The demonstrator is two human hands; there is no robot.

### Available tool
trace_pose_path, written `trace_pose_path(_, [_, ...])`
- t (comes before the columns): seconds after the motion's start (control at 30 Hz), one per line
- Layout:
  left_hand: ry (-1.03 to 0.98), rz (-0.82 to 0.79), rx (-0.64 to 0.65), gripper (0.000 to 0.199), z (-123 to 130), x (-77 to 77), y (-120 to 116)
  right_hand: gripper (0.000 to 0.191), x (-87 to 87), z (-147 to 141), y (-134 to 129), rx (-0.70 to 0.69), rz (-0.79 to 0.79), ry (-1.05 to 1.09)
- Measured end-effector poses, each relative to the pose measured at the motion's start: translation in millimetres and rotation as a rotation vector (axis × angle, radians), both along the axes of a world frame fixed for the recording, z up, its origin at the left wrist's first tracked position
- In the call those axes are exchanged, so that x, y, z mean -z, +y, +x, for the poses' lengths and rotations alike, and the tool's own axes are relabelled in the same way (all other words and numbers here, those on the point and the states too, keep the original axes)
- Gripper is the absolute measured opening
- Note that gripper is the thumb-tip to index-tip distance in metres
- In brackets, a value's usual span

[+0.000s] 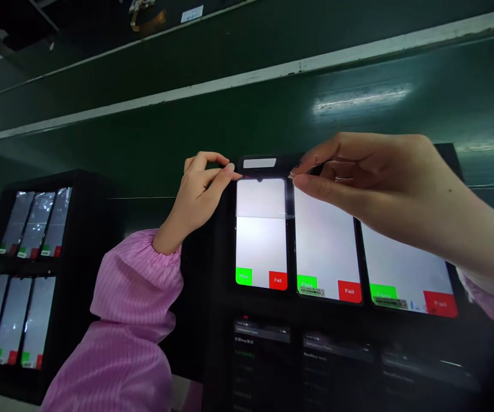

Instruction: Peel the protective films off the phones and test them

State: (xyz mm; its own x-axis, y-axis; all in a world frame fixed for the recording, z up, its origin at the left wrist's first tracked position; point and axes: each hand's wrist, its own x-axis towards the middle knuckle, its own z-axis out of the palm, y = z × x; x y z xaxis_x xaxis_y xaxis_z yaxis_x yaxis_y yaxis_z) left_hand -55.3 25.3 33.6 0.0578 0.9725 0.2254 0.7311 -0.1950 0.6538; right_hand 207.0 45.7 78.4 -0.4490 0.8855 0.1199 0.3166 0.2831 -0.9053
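Observation:
A phone (261, 246) with a lit white screen and green Pass and red Fail boxes lies in a black tray (223, 274). Across its upper part stretches a clear film (264, 200), its lower edge crossing the screen. My left hand (201, 191) pinches the film's upper left corner between thumb and finger. At the upper right corner, my right hand (358, 177) pinches it too, its fingertips just above the gap between two phones. A middle phone (326, 246) and a right phone (405, 269) show the same white screen with barcode labels; my right hand partly hides both.
Nearer me in the tray, several phones show dark menu screens, such as this phone (261, 366). A second black tray (64, 274) at the left holds several lit phones. Behind, a pale strip (229, 84) runs along the green surface (165, 137).

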Motion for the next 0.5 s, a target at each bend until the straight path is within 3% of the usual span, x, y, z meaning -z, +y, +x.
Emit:
trace_pose_path(0.2, [0.040,0.054,0.037,0.030,-2.6,1.9,-10.1,0.007,3.1,-1.8,-6.0,-0.026,0.033,-0.025])
trace_pose_path(0.37, [-0.089,0.145,0.033,0.028,-11.2,-12.6,-60.7,0.007,5.4,-0.2,-10.1,-0.014,0.016,-0.076])
trace_pose_path(0.5, [0.104,0.107,0.239,0.034,-12.3,-13.6,-100.4,0.007,10.9,-4.1,-10.5,-0.001,0.002,-0.090])
